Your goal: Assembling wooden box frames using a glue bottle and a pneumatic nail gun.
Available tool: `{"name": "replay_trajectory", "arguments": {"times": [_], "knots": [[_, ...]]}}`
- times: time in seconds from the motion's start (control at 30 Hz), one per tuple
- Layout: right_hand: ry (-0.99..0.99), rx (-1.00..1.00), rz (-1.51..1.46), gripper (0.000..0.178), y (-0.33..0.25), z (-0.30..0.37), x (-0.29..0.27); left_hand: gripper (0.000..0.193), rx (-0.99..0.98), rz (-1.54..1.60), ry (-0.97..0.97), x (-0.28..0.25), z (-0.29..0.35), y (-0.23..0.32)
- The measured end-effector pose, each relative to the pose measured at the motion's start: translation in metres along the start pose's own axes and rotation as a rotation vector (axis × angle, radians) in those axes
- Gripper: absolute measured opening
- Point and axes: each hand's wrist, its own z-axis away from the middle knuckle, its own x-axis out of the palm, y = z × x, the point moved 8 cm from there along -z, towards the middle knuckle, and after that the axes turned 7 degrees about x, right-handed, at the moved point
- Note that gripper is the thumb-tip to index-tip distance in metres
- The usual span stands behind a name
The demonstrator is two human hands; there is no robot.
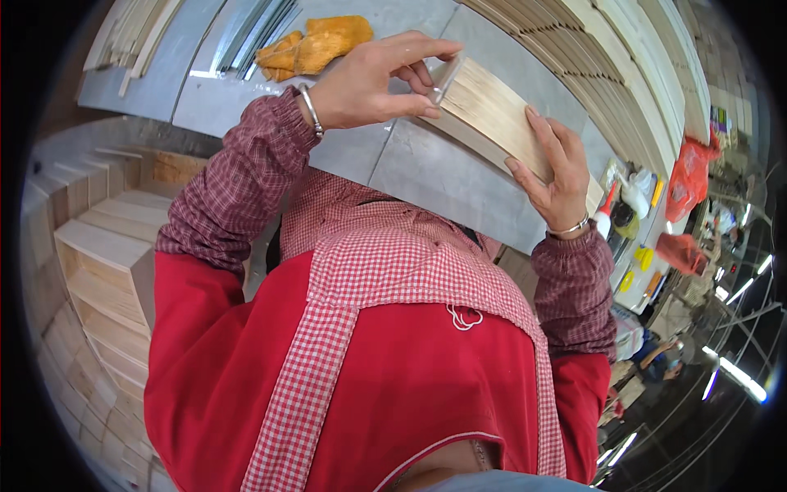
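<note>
A long pale wooden box [492,107] lies slantwise over the grey tabletop in front of me. My left hand [385,78] is closed at its left end, thumb and index finger pinching a small clear panel [445,79] by its edges. That panel stands against the end of the box; whether it sits in a groove cannot be seen. Around the right part of the box my right hand [557,168] is closed, thumb on the near side and fingers over the top. The underside of the box is hidden.
An orange cloth [316,45] lies beyond my left hand, beside thin grey strips [254,37]. Stacked wooden boards [590,49] line the far right. A bottle with a red nozzle [604,215] and red plastic bags [689,184] are at the right. Wooden boxes [106,271] are piled at left.
</note>
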Motion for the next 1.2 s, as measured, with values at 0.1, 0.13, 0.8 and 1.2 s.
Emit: {"name": "replay_trajectory", "arguments": {"times": [0.1,0.13,0.8,1.2], "knots": [[-0.026,-0.023,-0.001,0.059,-0.003,-0.003,0.002,0.065,-0.016,-0.005,0.018,-0.003,0.001,-0.001],[-0.025,-0.019,-0.001,0.059,-0.004,-0.003,0.002,0.065,-0.009,-0.018,0.003,-0.002,0.001,-0.001],[-0.043,0.038,0.003,0.061,-0.003,-0.002,0.004,0.065,0.103,-0.016,0.029,0.004,0.002,0.004],[-0.027,0.013,-0.011,0.061,-0.006,-0.003,0.002,0.07,0.083,0.125,0.026,0.007,-0.002,-0.006]]}}
